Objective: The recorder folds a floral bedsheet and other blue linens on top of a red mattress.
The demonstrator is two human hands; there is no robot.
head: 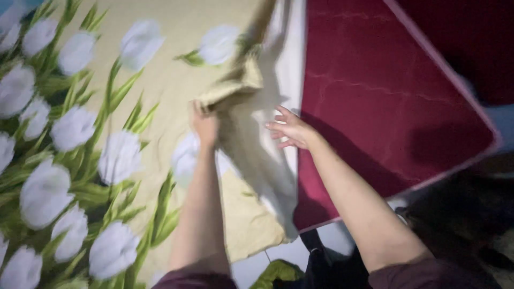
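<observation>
Two hands — left fingers [199, 113] clamped on floral sheet [107, 134]; right fingers [279, 124] apart over maroon mattress [385, 91].

Dark red mat [385, 91] with pale edging right of frame, white tiled floor [342, 235] below, green cloth [276, 273] at bottom edge.

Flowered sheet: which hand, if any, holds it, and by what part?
The left hand grips the flowered sheet by its lifted edge; the right hand is open, holding nothing.
</observation>
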